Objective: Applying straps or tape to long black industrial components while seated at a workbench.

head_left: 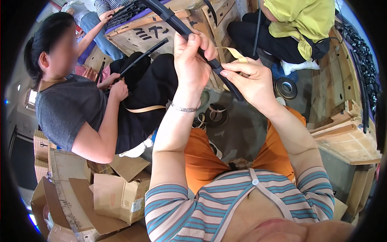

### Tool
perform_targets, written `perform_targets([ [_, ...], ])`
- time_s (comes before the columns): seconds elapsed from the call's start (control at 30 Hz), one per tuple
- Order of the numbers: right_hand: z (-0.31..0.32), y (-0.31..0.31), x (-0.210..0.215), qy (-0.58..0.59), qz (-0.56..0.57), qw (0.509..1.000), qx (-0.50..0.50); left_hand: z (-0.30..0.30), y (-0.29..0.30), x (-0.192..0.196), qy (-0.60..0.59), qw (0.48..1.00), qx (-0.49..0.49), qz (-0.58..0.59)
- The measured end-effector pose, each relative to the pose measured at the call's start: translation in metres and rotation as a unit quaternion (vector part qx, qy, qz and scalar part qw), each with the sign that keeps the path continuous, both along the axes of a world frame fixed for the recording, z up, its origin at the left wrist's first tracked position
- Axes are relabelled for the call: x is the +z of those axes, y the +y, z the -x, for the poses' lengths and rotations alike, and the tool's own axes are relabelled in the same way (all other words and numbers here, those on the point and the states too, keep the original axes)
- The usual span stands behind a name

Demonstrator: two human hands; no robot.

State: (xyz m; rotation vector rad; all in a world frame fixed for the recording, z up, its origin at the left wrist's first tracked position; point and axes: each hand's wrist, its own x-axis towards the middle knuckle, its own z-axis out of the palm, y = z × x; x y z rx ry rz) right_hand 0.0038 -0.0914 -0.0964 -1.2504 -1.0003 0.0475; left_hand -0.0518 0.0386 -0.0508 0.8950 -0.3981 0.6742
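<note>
**Two hands on a black strip, backing tape peeling off**

Left hand (pixel 192 60), upper centre of frame, closed around a long black rubber strip (pixel 177 25). The strip runs from the top edge of the frame down and right to just below the right hand. Thin bracelet (pixel 184 108) on the left wrist.

Right hand (pixel 250 82), just right of centre, fingers pinched on a tan tape (pixel 234 52) that curls up off the strip; its lower fingers also touch the strip.

Packages and markings: wooden crate (pixel 141 34) at upper centre behind the hands, pale face with dark brush marks, a purple edge along its top. Crushed brown cardboard boxes (pixel 117 193) heaped at lower left, one with a small pale label. More wooden crate frames (pixel 342 121) along the right side, black parts stacked on their far rim.

Floor: grey concrete (pixel 242 129) in the middle, with tape rolls (pixel 286 88) lying right of the hands and loose rings below them.

Room to move: tight. A seated person in a grey shirt (pixel 68 109) at left holds another black strip (pixel 141 56). A second person in a yellow-green top (pixel 302 20) sits at upper right. Open floor is only the narrow patch between the knees and the crates.
</note>
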Motion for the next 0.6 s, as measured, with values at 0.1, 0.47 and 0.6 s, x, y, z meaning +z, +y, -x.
perform_targets([
  [0.1,0.0,0.0,0.003,-0.007,0.025,0.999,-0.03,-0.002,-0.005,-0.003,-0.002,0.987,0.131,-0.094],
  [0.47,0.006,0.005,0.007,-0.056,0.088,0.992,-0.071,-0.003,-0.007,-0.006,0.024,0.991,0.128,0.006],
  [0.6,0.001,0.013,-0.004,-0.136,0.084,0.985,-0.066,-0.003,-0.002,-0.006,0.037,0.984,0.172,-0.015],
])
